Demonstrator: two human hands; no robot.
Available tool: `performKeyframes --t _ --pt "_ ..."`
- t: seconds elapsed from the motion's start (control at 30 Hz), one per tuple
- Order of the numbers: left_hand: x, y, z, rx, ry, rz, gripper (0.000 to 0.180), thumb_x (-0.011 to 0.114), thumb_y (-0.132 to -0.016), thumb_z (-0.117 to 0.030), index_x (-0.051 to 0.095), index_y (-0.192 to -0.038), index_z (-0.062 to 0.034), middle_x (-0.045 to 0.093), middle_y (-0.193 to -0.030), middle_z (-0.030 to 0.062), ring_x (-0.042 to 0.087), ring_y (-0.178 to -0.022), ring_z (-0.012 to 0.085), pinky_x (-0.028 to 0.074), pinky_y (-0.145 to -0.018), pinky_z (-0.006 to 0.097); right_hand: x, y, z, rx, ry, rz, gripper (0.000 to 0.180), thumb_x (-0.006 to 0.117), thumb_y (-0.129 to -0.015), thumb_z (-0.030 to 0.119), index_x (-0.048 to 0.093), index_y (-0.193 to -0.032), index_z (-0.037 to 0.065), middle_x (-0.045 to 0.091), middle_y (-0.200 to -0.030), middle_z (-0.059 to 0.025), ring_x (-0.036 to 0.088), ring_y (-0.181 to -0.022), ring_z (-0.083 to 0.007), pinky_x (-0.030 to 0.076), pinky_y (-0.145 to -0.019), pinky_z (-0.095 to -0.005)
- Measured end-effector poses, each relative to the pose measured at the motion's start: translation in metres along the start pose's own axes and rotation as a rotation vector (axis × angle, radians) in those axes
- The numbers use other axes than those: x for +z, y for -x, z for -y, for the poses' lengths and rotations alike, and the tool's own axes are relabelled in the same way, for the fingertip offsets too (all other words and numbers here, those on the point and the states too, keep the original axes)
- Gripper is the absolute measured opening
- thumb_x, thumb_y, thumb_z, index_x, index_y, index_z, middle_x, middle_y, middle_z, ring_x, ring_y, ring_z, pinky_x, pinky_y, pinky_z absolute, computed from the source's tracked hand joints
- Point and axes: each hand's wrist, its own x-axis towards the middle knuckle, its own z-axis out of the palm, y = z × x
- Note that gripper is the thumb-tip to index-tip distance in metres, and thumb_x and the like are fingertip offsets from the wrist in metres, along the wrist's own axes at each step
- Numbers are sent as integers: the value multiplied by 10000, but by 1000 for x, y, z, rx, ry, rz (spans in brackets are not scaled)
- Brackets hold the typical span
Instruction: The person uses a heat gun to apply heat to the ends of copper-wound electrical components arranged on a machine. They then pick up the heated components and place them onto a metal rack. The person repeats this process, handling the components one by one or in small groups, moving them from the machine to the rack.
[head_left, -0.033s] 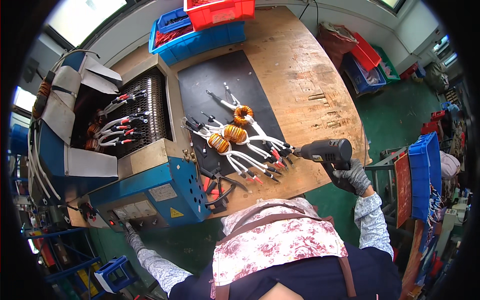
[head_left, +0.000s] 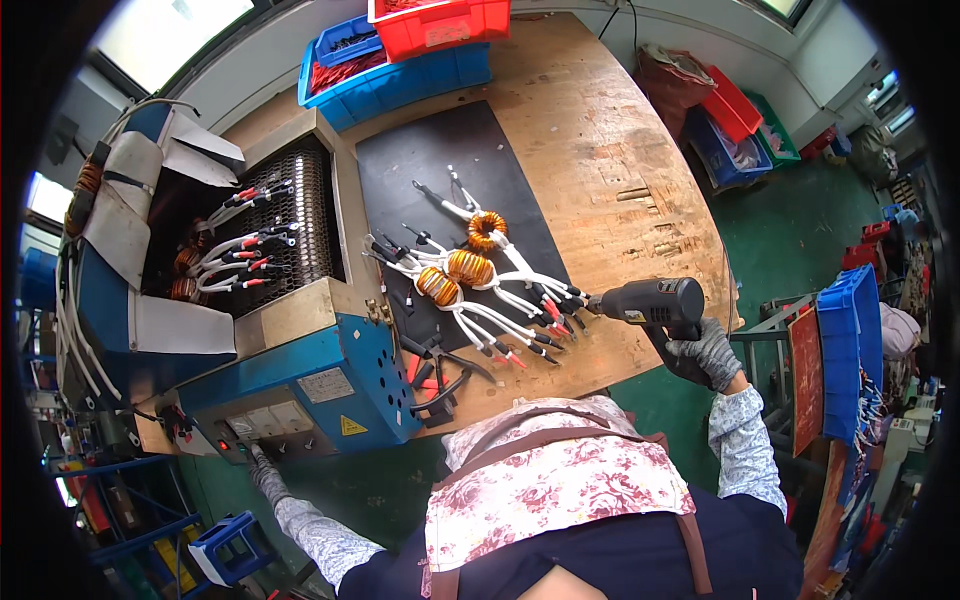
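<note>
My right hand (head_left: 708,355), in a grey glove, is wrapped round the handle of a black heat gun (head_left: 650,300). The nozzle points left, close to the black-sleeved wire ends of several copper-wound ring coils (head_left: 470,267) with white leads, lying on a black mat (head_left: 420,160). My left hand (head_left: 266,475), also gloved, reaches to the front panel of a blue conveyor heating machine (head_left: 370,380). Its fingertips touch the panel beside a small lit red switch (head_left: 224,445). More white-leaded coils (head_left: 235,265) with red and black sleeves rest on the machine's mesh belt (head_left: 310,215).
Pliers and cutters (head_left: 440,375) lie by the machine's corner on the wooden table (head_left: 600,130). Blue (head_left: 430,90) and red (head_left: 450,25) bins stand at the back. A blue crate (head_left: 850,340) is at the right, and a blue plastic stool (head_left: 232,548) stands low on the left.
</note>
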Motion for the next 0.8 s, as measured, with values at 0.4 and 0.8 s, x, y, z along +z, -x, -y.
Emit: performKeyframes --t 0.4,0.8 --pt "1 -13 25 151 143 31 496 462 -907 -435 570 -1133 -8 607 -1090 129 542 -931 242 408 -852 318 -2 -3 6 41 -54 -10 500 800 -573 131 613 -1013 -15 654 -902 -83 600 -814 -173 470 -760 -313" --pt "3 -21 34 161 94 41 545 456 -903 -448 524 -1187 11 553 -1191 163 516 -1057 290 382 -928 327 -7 -2 1 -11 -16 -33 490 800 -568 159 620 -987 -19 654 -879 -84 596 -790 -172 467 -744 -316"
